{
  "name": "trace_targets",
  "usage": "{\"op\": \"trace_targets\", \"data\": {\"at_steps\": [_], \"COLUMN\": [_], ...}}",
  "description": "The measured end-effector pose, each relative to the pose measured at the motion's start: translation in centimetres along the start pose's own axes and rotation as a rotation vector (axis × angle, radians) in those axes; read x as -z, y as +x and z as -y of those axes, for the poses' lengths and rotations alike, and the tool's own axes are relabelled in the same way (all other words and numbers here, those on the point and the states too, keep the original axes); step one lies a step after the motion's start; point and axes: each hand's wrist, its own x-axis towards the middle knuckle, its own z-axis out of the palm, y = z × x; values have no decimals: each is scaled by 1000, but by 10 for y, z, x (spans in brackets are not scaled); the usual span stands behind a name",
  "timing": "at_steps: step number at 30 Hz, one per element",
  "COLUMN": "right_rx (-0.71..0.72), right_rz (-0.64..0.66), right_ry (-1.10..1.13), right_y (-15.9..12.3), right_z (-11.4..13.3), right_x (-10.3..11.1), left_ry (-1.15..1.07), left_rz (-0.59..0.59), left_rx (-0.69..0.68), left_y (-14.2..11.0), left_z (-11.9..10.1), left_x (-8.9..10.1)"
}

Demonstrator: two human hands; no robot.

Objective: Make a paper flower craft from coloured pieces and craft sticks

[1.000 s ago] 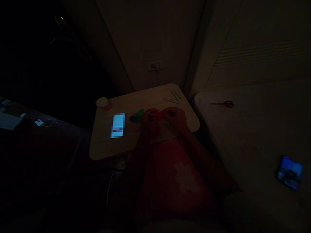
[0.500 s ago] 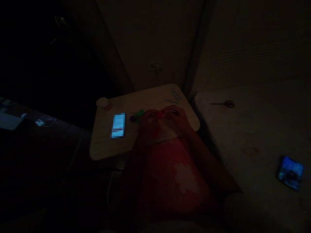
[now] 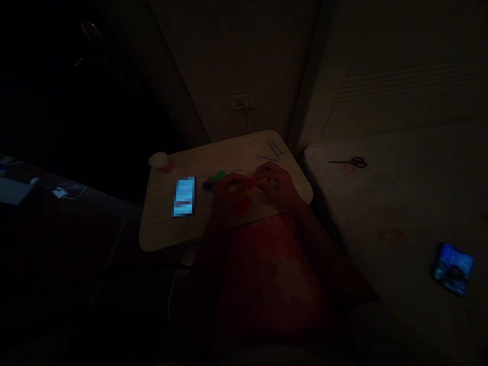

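Note:
The room is very dark. My left hand (image 3: 224, 190) and my right hand (image 3: 275, 184) meet over a small wooden table (image 3: 168, 229), their fingers pinched together on a small red-orange piece (image 3: 249, 182) between them. More red material (image 3: 242, 206) lies under my hands. A green piece (image 3: 219, 176) and a dark piece (image 3: 207, 185) lie just left of my left hand. A lit phone (image 3: 185, 196) rests face up further left on the table.
A small cup (image 3: 159, 160) stands at the table's far left corner. Thin blue sticks (image 3: 272, 150) lie at its far right. On the bed to the right lie scissors (image 3: 353, 162) and a second lit phone (image 3: 453, 268). A wall socket (image 3: 242, 101) sits behind.
Both hands stay together over the table; the fingers have shifted slightly around the red piece. The view has drifted a little.

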Motion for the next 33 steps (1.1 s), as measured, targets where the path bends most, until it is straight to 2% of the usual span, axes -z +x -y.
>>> {"op": "trace_targets", "data": {"at_steps": [5, 19, 22, 26, 27, 29, 31, 33], "right_rx": [22, 2, -31, -172, -208, -254, -255, -243], "right_rz": [89, 163, 153, 100, 95, 87, 100, 133], "right_ry": [-52, -92, -12, -3, -20, -57, -85, -105], "right_y": [2, 3, 10, 26, 30, 37, 41, 43], "right_z": [6, -2, -19, -57, -66, -82, -93, -98], "right_x": [8, 3, -1, -1, -1, -2, -6, -9], "left_ry": [155, 141, 147, 326, 416, 590, 715, 773], "left_rz": [65, 98, 17, -221, -232, -161, -74, -70], "left_rx": [-131, -104, -84, -44, -29, 19, 64, 52], "left_y": [-2, -6, -2, 11, 15, 22, 27, 30], "left_z": [-3, -7, -3, 12, 16, 24, 29, 33], "left_x": [4, 0, -3, -7, -9, -15, -24, -32]}}
